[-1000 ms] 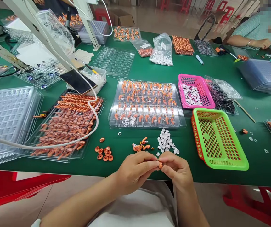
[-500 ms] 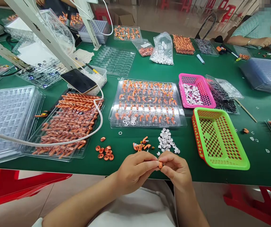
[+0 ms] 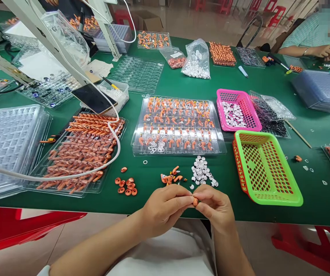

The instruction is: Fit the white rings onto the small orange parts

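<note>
Between my fingertips is a small rounded orange part [image 3: 195, 201], mostly covered by the fingers. My left hand [image 3: 166, 207] pinches it from the left, and my right hand [image 3: 217, 207] closes on it from the right. Just beyond the hands lie small curved orange pieces [image 3: 170, 178] and a heap of white discs [image 3: 201, 170]. To the left, several copper-coloured cups [image 3: 129, 186] are scattered on the green table [image 3: 153, 201]. Farther back, a clear tray [image 3: 222, 147] holds rows of curved orange pieces and some white rings.
A green basket [image 3: 297, 197] stands at the right, with a pink basket [image 3: 219, 111] of white pieces behind it. At left are a filled tray [image 3: 81, 188], stacked clear trays [image 3: 9, 130], a phone [image 3: 94, 99] and a white cable [image 3: 75, 175]. A co-worker's hands [image 3: 327, 51] show at far right.
My hands keep the same pinch on the orange part, almost unmoved. The table scene shifts slightly left in view. At far right, the co-worker's hands have shifted and both now show.
</note>
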`<state>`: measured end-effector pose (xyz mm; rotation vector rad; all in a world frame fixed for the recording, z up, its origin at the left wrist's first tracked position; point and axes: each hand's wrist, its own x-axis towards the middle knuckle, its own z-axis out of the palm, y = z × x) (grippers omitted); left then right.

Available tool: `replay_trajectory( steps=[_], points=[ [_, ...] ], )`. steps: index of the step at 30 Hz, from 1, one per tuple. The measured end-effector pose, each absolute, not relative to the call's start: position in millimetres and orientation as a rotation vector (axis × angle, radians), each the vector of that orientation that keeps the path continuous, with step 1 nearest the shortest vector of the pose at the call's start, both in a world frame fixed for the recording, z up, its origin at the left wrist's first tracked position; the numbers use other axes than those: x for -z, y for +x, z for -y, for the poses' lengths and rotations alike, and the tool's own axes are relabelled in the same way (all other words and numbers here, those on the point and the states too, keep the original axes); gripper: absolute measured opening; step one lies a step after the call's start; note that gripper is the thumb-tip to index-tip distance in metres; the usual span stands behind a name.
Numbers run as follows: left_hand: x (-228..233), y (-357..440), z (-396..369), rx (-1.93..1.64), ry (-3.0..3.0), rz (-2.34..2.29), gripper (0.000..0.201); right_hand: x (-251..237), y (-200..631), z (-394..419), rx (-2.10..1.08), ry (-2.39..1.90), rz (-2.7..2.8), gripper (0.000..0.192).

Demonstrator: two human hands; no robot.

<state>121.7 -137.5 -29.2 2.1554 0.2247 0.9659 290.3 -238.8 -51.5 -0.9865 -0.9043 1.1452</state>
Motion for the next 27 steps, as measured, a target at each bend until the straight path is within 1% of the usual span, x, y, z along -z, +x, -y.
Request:
replay_trajectory(
  steps=[14, 24, 27],
  points=[
    [27.9, 120.4, 136.5, -0.933, 2.139, -0.216, 0.034, 55.7, 290.4, 239.5, -1.109, -1.017, 0.927, 0.024],
    [27.4, 120.4, 135.4, -0.929, 2.148, -0.24, 0.03, 53.5, 289.9, 237.8, -1.087, -1.056, 0.951, 0.021],
    [27.2, 120.6, 135.7, -0.933, 2.157, -0.257, 0.029, 51.6, 290.1, 237.2, -1.068, -1.054, 0.979, 0.023]
  ],
)
